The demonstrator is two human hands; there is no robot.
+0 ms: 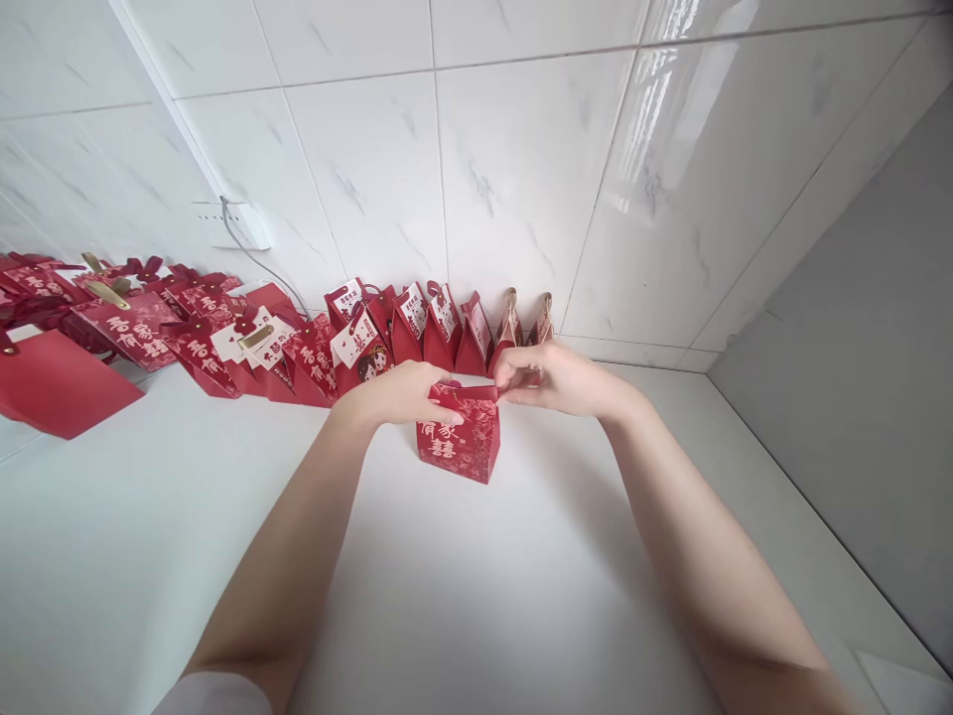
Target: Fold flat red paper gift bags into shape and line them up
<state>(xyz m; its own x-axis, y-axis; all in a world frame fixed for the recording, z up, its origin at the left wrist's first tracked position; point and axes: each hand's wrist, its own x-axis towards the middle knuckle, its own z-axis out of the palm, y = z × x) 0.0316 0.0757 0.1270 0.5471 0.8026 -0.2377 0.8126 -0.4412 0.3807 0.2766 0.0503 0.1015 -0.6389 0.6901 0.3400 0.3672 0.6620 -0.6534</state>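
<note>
A red gift box point(468, 437) with white Chinese characters and a pale floral print stands upright on the white tabletop, its top folded together to a narrow ridge. My left hand point(406, 395) grips its upper left side, thumb across the printed front and the other fingers hidden behind. At the top right corner, my right hand point(547, 379) pinches the edge of the box between thumb and fingers. Whether a ribbon lies under the fingers cannot be made out.
Behind the hands, a row of similar red boxes point(443, 328) stands along the tiled wall. More red boxes with tags and ribbons crowd the left, a large plain red one point(67, 382) nearest. A wall socket point(232, 226) with a grey cable is above them. A grey panel point(856, 328) borders the right.
</note>
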